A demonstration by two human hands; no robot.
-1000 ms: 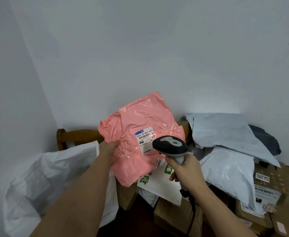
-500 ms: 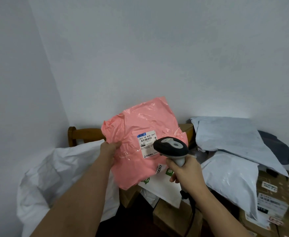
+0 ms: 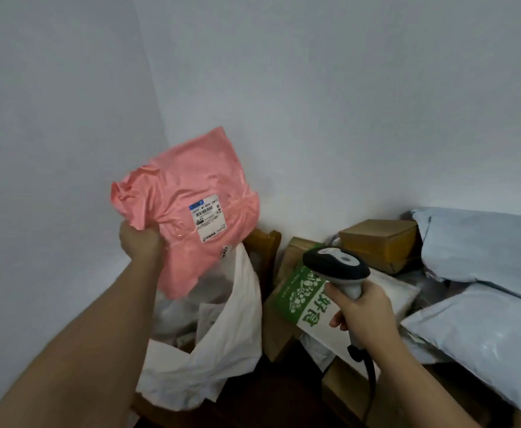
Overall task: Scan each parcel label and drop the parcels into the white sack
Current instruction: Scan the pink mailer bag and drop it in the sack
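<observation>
- Head view: the left hand [image 3: 140,240] is raised, its fingers clamped on the crumpled left edge of a pink parcel [image 3: 191,208].
- The pink parcel hangs in the air just above the open mouth of the white sack [image 3: 222,344], its lower corner in front of the opening.
- A white label [image 3: 207,220] with a barcode and a blue corner faces the camera on the parcel's front; the print is too small to read.
- The white sack stands low at the left, its rim folded open, with pale packets [image 3: 179,319] inside it.
- A brown wooden chair back [image 3: 265,245] shows right behind the sack.
- The right hand [image 3: 362,313] holds a scanner [image 3: 336,270], fingers wrapped round its pale handle; the dark head points left and a black cord [image 3: 370,381] hangs from the handle's base.
- Under the scanner lies a white and green packet [image 3: 302,301] on top of brown boxes.
- A brown cardboard box [image 3: 379,239] sits further back, against the wall.
- Pale grey mailer bags [image 3: 481,245] are piled at the right, one above another.
</observation>
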